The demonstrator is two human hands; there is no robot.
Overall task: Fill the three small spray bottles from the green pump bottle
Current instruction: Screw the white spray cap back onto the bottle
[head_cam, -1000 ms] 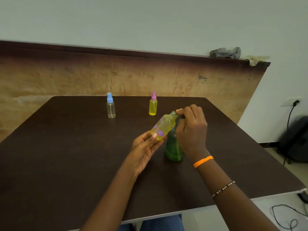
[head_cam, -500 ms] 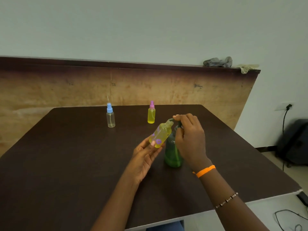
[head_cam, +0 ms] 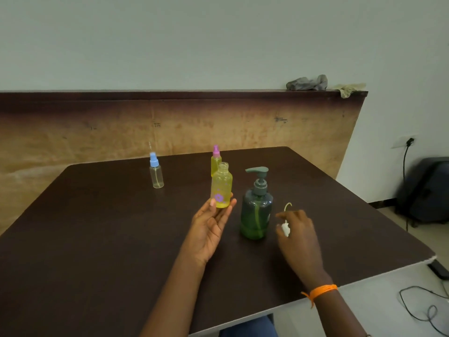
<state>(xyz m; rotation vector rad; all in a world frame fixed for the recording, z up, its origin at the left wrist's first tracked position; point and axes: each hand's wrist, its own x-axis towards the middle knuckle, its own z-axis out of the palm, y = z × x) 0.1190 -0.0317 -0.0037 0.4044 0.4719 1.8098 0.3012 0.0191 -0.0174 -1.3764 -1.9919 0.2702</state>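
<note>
My left hand (head_cam: 211, 224) holds a yellow spray bottle (head_cam: 221, 186) upright above the table, its neck open with no cap on. The green pump bottle (head_cam: 256, 210) stands just right of it on the dark table (head_cam: 97, 239). Right of the pump bottle, low over the table, my right hand (head_cam: 297, 235) pinches a white spray cap (head_cam: 286, 228) whose thin dip tube (head_cam: 287, 206) curls upward. At the back stand a clear bottle with a blue cap (head_cam: 156, 172) and a yellow bottle with a pink cap (head_cam: 215, 161).
A brown board (head_cam: 170, 122) rises behind the table with rags (head_cam: 307, 82) on its top edge. A dark bag (head_cam: 427, 188) and cables (head_cam: 427, 310) lie on the floor to the right. The table's near right corner (head_cam: 432, 257) is close to my right arm.
The yellow bottle has gone from tilted at the pump's nozzle to upright. My right hand left the pump head, dropped to the right and now holds the white spray cap.
</note>
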